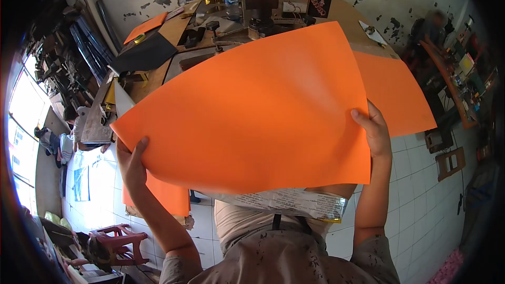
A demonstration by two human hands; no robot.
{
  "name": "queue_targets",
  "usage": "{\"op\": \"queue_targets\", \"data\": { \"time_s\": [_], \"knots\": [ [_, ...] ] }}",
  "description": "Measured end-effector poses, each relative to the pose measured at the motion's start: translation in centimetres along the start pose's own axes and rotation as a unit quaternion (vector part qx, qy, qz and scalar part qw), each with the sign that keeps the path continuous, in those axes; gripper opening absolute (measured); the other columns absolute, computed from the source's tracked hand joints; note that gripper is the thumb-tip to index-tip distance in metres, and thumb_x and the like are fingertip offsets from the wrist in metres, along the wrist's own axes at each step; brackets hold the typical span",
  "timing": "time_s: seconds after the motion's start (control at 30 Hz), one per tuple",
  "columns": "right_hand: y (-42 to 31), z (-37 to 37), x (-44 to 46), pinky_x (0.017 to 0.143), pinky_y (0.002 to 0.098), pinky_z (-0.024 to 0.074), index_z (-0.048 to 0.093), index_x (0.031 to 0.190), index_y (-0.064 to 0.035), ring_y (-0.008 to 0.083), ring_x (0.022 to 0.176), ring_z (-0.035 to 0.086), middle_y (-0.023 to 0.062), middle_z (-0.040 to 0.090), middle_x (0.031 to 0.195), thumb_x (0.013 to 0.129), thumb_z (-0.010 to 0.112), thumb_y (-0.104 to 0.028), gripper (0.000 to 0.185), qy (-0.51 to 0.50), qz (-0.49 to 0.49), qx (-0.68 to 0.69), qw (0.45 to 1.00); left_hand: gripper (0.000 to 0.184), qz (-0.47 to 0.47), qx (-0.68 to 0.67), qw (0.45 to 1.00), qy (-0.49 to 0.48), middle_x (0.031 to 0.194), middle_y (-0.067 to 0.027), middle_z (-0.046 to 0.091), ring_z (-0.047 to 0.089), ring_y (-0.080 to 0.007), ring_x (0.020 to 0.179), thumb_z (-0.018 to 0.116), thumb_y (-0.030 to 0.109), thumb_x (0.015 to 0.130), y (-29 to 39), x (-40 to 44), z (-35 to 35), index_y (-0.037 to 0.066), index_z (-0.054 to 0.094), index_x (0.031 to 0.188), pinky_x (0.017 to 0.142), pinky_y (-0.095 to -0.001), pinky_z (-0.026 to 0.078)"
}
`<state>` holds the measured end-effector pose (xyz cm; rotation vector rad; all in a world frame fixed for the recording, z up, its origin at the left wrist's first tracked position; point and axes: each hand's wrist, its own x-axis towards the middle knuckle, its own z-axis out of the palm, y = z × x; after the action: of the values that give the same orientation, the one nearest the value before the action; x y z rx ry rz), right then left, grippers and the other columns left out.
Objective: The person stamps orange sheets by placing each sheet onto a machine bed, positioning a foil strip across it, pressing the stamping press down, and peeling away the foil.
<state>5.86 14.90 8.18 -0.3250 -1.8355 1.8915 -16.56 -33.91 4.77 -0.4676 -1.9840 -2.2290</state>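
A large orange sheet (pixel 247 115), smooth and slightly bowed, spans the space in front of my body. My left hand (pixel 134 163) grips its lower left edge, thumb on top and fingers hidden beneath. At the right edge, my right hand (pixel 374 129) pinches the sheet the same way, thumb over the face. Behind it, a second orange sheet (pixel 397 94) lies on the right of the worktable. More orange material (pixel 165 194) shows below the held sheet, near my left forearm.
A metal press (pixel 260 5) stands at the table's back, with a water bottle (pixel 231 0) beside it. Black material (pixel 144 53) lies on the table's left. A red stool (pixel 122 244) is on the floor at lower left. Another person (pixel 434 29) sits at far right.
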Motion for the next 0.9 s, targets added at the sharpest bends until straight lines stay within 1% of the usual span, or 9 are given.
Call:
{"op": "queue_targets", "data": {
  "time_s": [0.27, 0.37, 0.5, 0.57, 0.63, 0.73, 0.83, 0.87, 0.9],
  "knots": [
    [-2.4, -4.1, -4.7, 0.107, 0.0326, 0.0442, 0.056, 0.139, 0.004, 0.021, 0.12, 0.061, 0.0124, 0.064, 0.133, 0.1, 0.065, -0.021, 0.047, 0.088, -0.039, -0.214, 0.972, 0.022, -0.074, -0.155, 0.985, -0.012, 0.097, -0.0086, 0.072, 0.072, -0.0154, 0.082, 0.071, 0.01, 0.092, 0.9, -2.8, 4.9, -0.004, 0.065, 0.109, 0.075, -0.0283, 0.059],
    [-1.6, -8.0, -10.1, 0.105, 0.0343, 0.0462, 0.058, 0.134, 0.0052, 0.0224, 0.116, 0.063, 0.0143, 0.063, 0.134, 0.103, 0.063, -0.023, 0.042, 0.188, -0.07, -0.345, 0.917, 0.031, -0.034, -0.085, 0.989, -0.116, 0.106, -0.011, 0.072, 0.071, -0.0162, 0.097, 0.071, 0.011, 0.093, 4.1, -2.8, 12.2, -0.007, 0.063, 0.117, 0.085, -0.0297, 0.057],
    [-4.8, -4.0, -15.0, 0.117, 0.0412, 0.0359, 0.048, 0.149, -0.0022, 0.029, 0.141, 0.048, 0.0174, 0.049, 0.153, 0.105, 0.059, -0.023, 0.05, 0.522, -0.259, -0.555, 0.593, 0.035, 0.01, -0.069, 0.958, -0.28, 0.101, -0.0092, 0.072, 0.069, -0.0126, 0.089, 0.076, 0.02, 0.094, 7.7, -3.3, 23.6, -0.006, 0.064, 0.115, 0.077, -0.0298, 0.056],
    [-6.1, 2.6, -15.7, 0.122, 0.0443, 0.0274, 0.043, 0.152, -0.004, 0.0346, 0.148, 0.036, 0.0187, 0.047, 0.155, 0.104, 0.058, -0.044, 0.065, 0.514, -0.425, -0.42, 0.615, 0.034, 0.067, -0.044, 0.918, -0.387, 0.087, -0.0094, 0.07, 0.062, -0.0092, 0.077, 0.076, 0.023, 0.095, 8.1, -4.7, 28.5, -0.006, 0.065, 0.108, 0.067, -0.0307, 0.053],
    [-2.3, 4.7, -14.6, 0.122, 0.0493, 0.0246, 0.04, 0.154, -0.0033, 0.0366, 0.15, 0.032, 0.0193, 0.041, 0.158, 0.101, 0.058, -0.042, 0.068, 0.337, -0.473, -0.451, 0.677, 0.034, 0.121, -0.03, 0.878, -0.463, 0.076, -0.0098, 0.066, 0.055, -0.0085, 0.069, 0.076, 0.025, 0.095, 7.3, -6.9, 32.0, -0.006, 0.065, 0.104, 0.06, -0.0324, 0.049],
    [8.3, 1.3, -12.5, 0.123, 0.0568, 0.0203, 0.035, 0.158, -0.0023, 0.0396, 0.153, 0.027, 0.0202, 0.032, 0.164, 0.098, 0.058, -0.04, 0.074, 0.092, -0.223, -0.602, 0.761, 0.03, 0.172, 0.103, 0.872, -0.446, 0.071, -0.0077, 0.065, 0.054, -0.0078, 0.065, 0.075, 0.024, 0.096, 5.5, -8.3, 32.8, -0.004, 0.065, 0.101, 0.056, -0.0327, 0.048],
    [23.8, -9.9, -21.8, 0.117, 0.0727, 0.0199, 0.025, 0.165, -0.0192, 0.0466, 0.155, 0.018, 0.0097, 0.015, 0.173, 0.104, 0.044, -0.057, 0.074, 0.081, 0.023, -0.691, 0.718, 0.03, -0.036, 0.004, 0.93, -0.366, 0.098, -0.009, 0.074, 0.071, -0.0135, 0.085, 0.071, 0.02, 0.098, 4.0, -5.3, 28.0, -0.004, 0.063, 0.114, 0.073, -0.029, 0.058],
    [32.3, -16.7, -27.4, 0.106, 0.0752, 0.0341, 0.021, 0.164, -0.0237, 0.0579, 0.138, 0.04, 0.0175, 0.025, 0.169, 0.106, 0.037, -0.057, 0.069, 0.094, 0.153, -0.681, 0.71, 0.03, -0.007, 0.031, 0.946, -0.322, 0.103, -0.0092, 0.074, 0.07, -0.0116, 0.09, 0.069, 0.019, 0.1, 2.8, -5.0, 26.3, -0.004, 0.063, 0.118, 0.078, -0.0274, 0.057],
    [29.5, -19.3, -29.2, 0.11, 0.072, 0.0314, 0.025, 0.162, -0.0194, 0.0542, 0.14, 0.04, 0.0173, 0.029, 0.167, 0.107, 0.039, -0.052, 0.066, 0.096, 0.33, -0.672, 0.656, 0.03, -0.023, 0.026, 0.96, -0.277, 0.104, -0.0089, 0.073, 0.069, -0.0114, 0.091, 0.069, 0.019, 0.1, 1.1, -4.5, 24.9, -0.004, 0.063, 0.118, 0.079, -0.0274, 0.057]
  ]
}}
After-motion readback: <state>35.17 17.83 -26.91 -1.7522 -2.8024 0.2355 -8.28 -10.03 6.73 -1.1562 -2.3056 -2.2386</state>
